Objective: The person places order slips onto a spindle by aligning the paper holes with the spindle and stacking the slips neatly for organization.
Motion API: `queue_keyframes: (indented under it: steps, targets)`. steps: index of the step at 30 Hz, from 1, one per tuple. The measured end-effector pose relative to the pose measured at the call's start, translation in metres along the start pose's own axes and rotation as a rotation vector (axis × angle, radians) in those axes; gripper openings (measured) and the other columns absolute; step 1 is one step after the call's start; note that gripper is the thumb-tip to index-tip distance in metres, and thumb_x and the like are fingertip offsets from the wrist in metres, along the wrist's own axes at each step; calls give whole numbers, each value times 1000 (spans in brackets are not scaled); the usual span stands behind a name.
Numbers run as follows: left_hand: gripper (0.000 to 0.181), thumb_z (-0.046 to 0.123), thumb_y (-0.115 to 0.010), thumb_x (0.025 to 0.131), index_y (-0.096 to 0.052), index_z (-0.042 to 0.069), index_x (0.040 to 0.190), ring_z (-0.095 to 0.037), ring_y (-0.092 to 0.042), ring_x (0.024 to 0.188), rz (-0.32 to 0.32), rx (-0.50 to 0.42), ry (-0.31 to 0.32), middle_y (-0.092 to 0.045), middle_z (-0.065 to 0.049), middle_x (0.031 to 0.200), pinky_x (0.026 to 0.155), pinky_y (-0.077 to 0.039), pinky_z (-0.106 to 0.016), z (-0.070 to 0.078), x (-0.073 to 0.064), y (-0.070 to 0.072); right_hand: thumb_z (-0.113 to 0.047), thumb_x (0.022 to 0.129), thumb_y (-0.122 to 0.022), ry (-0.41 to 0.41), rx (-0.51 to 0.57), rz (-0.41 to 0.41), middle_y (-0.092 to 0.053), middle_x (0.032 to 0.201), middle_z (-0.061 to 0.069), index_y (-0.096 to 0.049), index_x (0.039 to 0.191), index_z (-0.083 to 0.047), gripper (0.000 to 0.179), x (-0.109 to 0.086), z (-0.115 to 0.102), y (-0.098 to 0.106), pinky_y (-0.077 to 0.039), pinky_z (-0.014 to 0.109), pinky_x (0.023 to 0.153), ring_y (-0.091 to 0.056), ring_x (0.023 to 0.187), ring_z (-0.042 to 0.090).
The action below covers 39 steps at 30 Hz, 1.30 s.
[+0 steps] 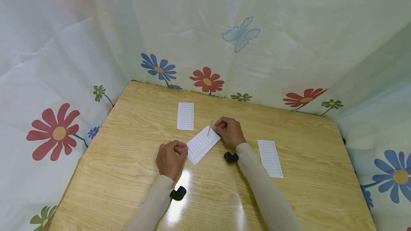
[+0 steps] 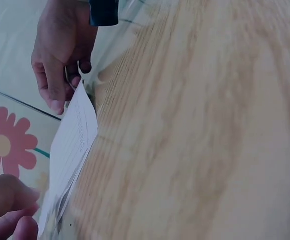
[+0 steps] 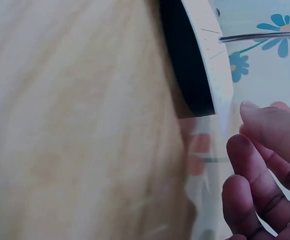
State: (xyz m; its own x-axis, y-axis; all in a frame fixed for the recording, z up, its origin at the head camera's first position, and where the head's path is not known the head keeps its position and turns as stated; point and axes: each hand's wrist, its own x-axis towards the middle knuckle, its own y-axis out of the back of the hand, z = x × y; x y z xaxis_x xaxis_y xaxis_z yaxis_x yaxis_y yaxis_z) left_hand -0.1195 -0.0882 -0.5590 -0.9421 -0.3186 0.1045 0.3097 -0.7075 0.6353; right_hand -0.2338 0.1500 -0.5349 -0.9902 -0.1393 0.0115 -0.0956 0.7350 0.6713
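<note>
A white slip with ruled rows [image 1: 202,144] lies speared on a thin metal spike [image 1: 209,128]. In the right wrist view the spike [image 3: 259,36] stands up through the paper [image 3: 209,50], which covers a round black base [image 3: 187,60]. Several sheet edges show stacked in the left wrist view. My left hand [image 1: 171,158] pinches the slip's near left corner between thumb and fingertips. At the opposite end, my right hand [image 1: 229,131] has its thumb and forefinger right beside the far corner, loosely bent, with no paper showing between them in its wrist view.
One ruled slip [image 1: 185,116] lies flat toward the back left of the wooden table [image 1: 128,145]. Another ruled slip [image 1: 269,158] lies to the right, partly behind my right sleeve. A flowered curtain [image 1: 179,35] hangs along the table's back and sides.
</note>
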Motion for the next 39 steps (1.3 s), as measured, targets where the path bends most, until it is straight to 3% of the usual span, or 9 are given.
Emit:
queue_keyframes:
  steps: [10, 14, 17, 22, 29, 39]
  targets:
    - [11, 29, -85, 87, -78, 26, 96, -19, -56, 88, 76, -40, -8, -80, 10, 90, 60, -43, -34, 2, 13, 5, -14, 97, -78, 68, 31, 14, -72, 87, 3, -77, 101, -13, 4, 14, -5, 5, -50, 27, 72, -60, 79, 18]
    - [15, 27, -86, 87, -80, 22, 100, -26, -57, 96, 116, -49, -69, -82, 1, 102, 73, -47, -40, 2, 20, 5, -14, 98, -76, 92, 15, -4, -75, 91, 3, -77, 103, -13, 5, 23, -7, 4, -52, 28, 75, -63, 81, 18]
    - [17, 24, -85, 89, -82, 17, 104, -31, -57, 100, 112, -59, -130, -81, -7, 110, 85, -47, -45, 3, 25, 4, -16, 100, -76, 114, -1, -21, -76, 94, 3, -78, 104, -13, 6, 30, -9, 2, -53, 31, 77, -65, 83, 19]
    - [17, 23, -83, 91, -82, 15, 106, -34, -59, 100, 100, -10, -193, -80, -9, 109, 91, -45, -49, 5, 39, 2, -18, 100, -76, 146, -7, -39, -76, 96, 4, -78, 105, -12, 8, 39, -11, -1, -54, 34, 78, -65, 84, 21]
    - [16, 23, -86, 89, -80, 18, 102, -31, -57, 89, 134, 31, -158, -79, -4, 94, 88, -44, -47, 7, 61, 0, -16, 99, -77, 162, -6, -83, -75, 99, 5, -77, 108, -12, 10, 50, -13, -4, -52, 31, 77, -64, 85, 20]
    - [17, 26, -88, 87, -79, 19, 100, -29, -55, 84, 134, 72, -130, -76, -2, 88, 85, -43, -45, 6, 73, -11, -17, 99, -77, 155, -5, -160, -76, 105, 5, -77, 117, -12, 18, 66, -15, -7, -50, 28, 78, -65, 90, 20]
